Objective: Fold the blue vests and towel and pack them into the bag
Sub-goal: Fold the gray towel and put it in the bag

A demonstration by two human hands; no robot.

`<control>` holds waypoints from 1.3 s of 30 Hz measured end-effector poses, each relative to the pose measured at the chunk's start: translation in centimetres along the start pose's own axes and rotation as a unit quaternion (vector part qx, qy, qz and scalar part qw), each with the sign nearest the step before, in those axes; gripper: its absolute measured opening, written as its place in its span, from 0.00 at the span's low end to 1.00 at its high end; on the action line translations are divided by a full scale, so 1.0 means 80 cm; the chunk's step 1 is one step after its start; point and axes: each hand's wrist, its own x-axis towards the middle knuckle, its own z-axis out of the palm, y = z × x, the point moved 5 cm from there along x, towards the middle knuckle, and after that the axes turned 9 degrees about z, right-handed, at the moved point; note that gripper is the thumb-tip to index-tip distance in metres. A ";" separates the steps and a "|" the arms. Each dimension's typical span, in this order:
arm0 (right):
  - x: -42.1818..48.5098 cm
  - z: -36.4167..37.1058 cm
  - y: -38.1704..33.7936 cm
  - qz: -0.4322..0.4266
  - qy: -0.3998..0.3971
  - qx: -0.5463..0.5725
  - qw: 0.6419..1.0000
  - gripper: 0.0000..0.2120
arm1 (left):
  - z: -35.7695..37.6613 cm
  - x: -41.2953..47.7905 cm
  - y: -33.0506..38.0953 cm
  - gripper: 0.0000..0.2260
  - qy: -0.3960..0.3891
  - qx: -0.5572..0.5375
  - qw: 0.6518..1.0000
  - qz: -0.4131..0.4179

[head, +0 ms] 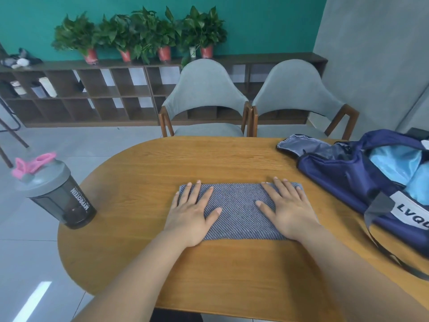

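The left hand (193,211) lies flat, fingers straight and spread, palm down on the left end of a folded grey-blue striped towel (239,210). The right hand (286,210) lies the same way on the towel's right end, fingers straight and slightly spread, its fingertips reaching the far edge of the cloth. Neither hand grips anything; both press on the fabric.

The towel is a flat rectangle at the centre of the frame, lying on an oval wooden table (232,275) with a warm orange-brown top.

At the right edge of the frame a navy blue fabric sports bag (348,180) rests on the table, unzipped, its flap thrown back toward the upper part of the tabletop. Light blue fabric (399,163) shows inside the opening. A white label with the letters LVQ sits on its near side.

At the left of the frame a dark translucent shaker bottle with a grey lid and pink cap (58,194) stands upright at the table's edge, well apart from the towel.

Two grey upholstered chairs with wooden frames (204,89) stand beyond the table.
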 end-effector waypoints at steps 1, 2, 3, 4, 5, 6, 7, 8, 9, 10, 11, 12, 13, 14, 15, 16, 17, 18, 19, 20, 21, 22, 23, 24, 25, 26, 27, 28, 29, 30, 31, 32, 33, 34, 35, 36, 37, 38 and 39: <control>0.001 0.000 0.004 0.006 0.000 -0.004 1.000 0.38 | 0.001 0.000 0.000 0.36 0.000 0.001 1.000 0.000; 0.002 0.001 0.005 0.009 0.000 -0.006 1.000 0.39 | 0.001 0.001 0.000 0.36 0.003 0.000 1.000 0.001; 0.002 0.001 0.005 0.010 0.000 -0.005 1.000 0.39 | 0.000 0.002 0.001 0.36 0.007 -0.004 1.000 0.002; 0.002 0.001 0.005 0.011 -0.001 -0.004 1.000 0.39 | 0.000 0.002 0.002 0.35 0.008 -0.007 1.000 0.004; 0.003 0.001 0.005 0.012 0.000 -0.003 1.000 0.40 | -0.001 0.002 0.002 0.35 0.007 -0.007 1.000 0.006; 0.003 0.002 0.005 0.012 0.001 -0.003 1.000 0.40 | -0.001 0.001 0.003 0.35 0.005 -0.007 1.000 0.007; 0.002 0.002 0.005 0.013 0.001 -0.004 1.000 0.40 | 0.000 0.001 0.002 0.35 0.003 -0.008 1.000 0.008; 0.002 0.001 0.005 0.014 0.000 -0.004 1.000 0.40 | 0.000 -0.001 0.002 0.35 0.010 -0.010 1.000 0.009; 0.001 0.000 0.005 0.015 -0.003 -0.005 1.000 0.39 | -0.001 -0.003 0.002 0.34 0.035 -0.010 0.999 0.012; 0.000 -0.001 0.004 0.015 -0.005 -0.006 1.000 0.39 | -0.005 -0.007 0.005 0.32 0.084 -0.006 0.996 0.020; -0.002 -0.001 0.003 0.014 -0.007 -0.008 1.000 0.39 | -0.012 -0.015 0.009 0.30 0.153 0.003 0.988 0.033; -0.003 -0.001 0.002 0.012 -0.008 -0.010 1.000 0.39 | -0.018 -0.024 0.015 0.26 0.228 0.016 0.972 0.052; -0.004 -0.002 0.002 0.011 -0.008 -0.012 1.000 0.38 | -0.020 -0.034 0.020 0.22 0.298 0.029 0.951 0.075; -0.005 -0.003 0.002 0.010 -0.007 -0.011 1.000 0.38 | -0.021 -0.042 0.024 0.18 0.352 0.036 0.930 0.097; -0.006 -0.007 0.002 0.005 -0.002 -0.012 1.000 0.38 | -0.021 -0.047 0.026 0.16 0.381 0.037 0.917 0.111; -0.007 -0.013 -0.002 -0.010 0.011 -0.015 1.000 0.37 | -0.022 -0.051 0.026 0.15 0.393 0.034 0.912 0.114; -0.010 -0.020 -0.010 -0.041 0.025 -0.013 0.999 0.36 | -0.023 -0.053 0.024 0.15 0.397 0.030 0.911 0.109; -0.013 -0.025 -0.021 -0.083 0.030 -0.002 0.996 0.34 | -0.025 -0.053 0.022 0.15 0.400 0.026 0.910 0.102; -0.017 -0.027 -0.034 -0.129 0.018 0.018 0.991 0.33 | -0.026 -0.053 0.021 0.15 0.400 0.023 0.911 0.097; -0.023 -0.025 -0.047 -0.170 -0.009 0.038 0.985 0.32 | -0.026 -0.053 0.020 0.15 0.399 0.022 0.911 0.097; -0.030 -0.019 -0.058 -0.198 -0.039 0.050 0.978 0.31 | -0.026 -0.053 0.021 0.15 0.400 0.020 0.911 0.100; -0.036 -0.010 -0.064 -0.208 -0.060 0.053 0.975 0.31 | -0.025 -0.053 0.020 0.14 0.402 0.017 0.910 0.103; -0.040 -0.003 -0.067 -0.200 -0.067 0.052 0.976 0.30 | -0.025 -0.054 0.020 0.14 0.406 0.014 0.908 0.106; -0.040 0.003 -0.068 -0.179 -0.063 0.053 0.980 0.30 | -0.026 -0.054 0.019 0.14 0.410 0.012 0.906 0.106; -0.038 0.005 -0.067 -0.146 -0.053 0.056 0.986 0.30 | -0.026 -0.054 0.019 0.14 0.414 0.011 0.904 0.105; -0.035 0.005 -0.068 -0.105 -0.039 0.061 0.992 0.30 | -0.026 -0.054 0.018 0.14 0.415 0.008 0.904 0.103; -0.033 0.004 -0.069 -0.054 -0.026 0.067 0.996 0.31 | -0.026 -0.053 0.018 0.14 0.411 0.003 0.906 0.104; -0.030 0.004 -0.071 0.003 -0.020 0.079 0.997 0.31 | -0.026 -0.051 0.018 0.14 0.404 -0.004 0.908 0.107; -0.029 0.004 -0.075 0.060 -0.024 0.098 0.993 0.32 | -0.026 -0.051 0.018 0.15 0.397 -0.010 0.911 0.108; -0.028 0.004 -0.080 0.106 -0.037 0.126 0.986 0.32 | -0.024 -0.049 0.018 0.15 0.391 -0.016 0.914 0.109; -0.027 0.001 -0.085 0.133 -0.053 0.157 0.977 0.33 | -0.023 -0.048 0.017 0.16 0.386 -0.023 0.916 0.111; -0.024 -0.004 -0.089 0.139 -0.063 0.183 0.971 0.33 | -0.022 -0.047 0.016 0.16 0.381 -0.029 0.917 0.110; -0.021 -0.012 -0.091 0.126 -0.064 0.197 0.970 0.33 | -0.021 -0.046 0.015 0.16 0.377 -0.032 0.919 0.108; -0.016 -0.022 -0.091 0.096 -0.057 0.198 0.974 0.32 | -0.020 -0.045 0.014 0.16 0.373 -0.035 0.921 0.106; -0.010 -0.030 -0.087 0.049 -0.044 0.181 0.981 0.30 | -0.019 -0.044 0.013 0.16 0.368 -0.036 0.923 0.104; -0.004 -0.034 -0.080 -0.009 -0.032 0.140 0.990 0.29 | -0.018 -0.043 0.014 0.17 0.363 -0.038 0.925 0.103; -0.001 -0.033 -0.071 -0.063 -0.027 0.089 0.994 0.28 | -0.018 -0.043 0.014 0.17 0.358 -0.040 0.927 0.104; -0.001 -0.027 -0.060 -0.106 -0.033 0.042 0.993 0.28 | -0.018 -0.043 0.015 0.17 0.354 -0.041 0.928 0.104; -0.001 -0.019 -0.050 -0.126 -0.044 0.019 0.991 0.28 | -0.017 -0.043 0.016 0.17 0.352 -0.041 0.929 0.105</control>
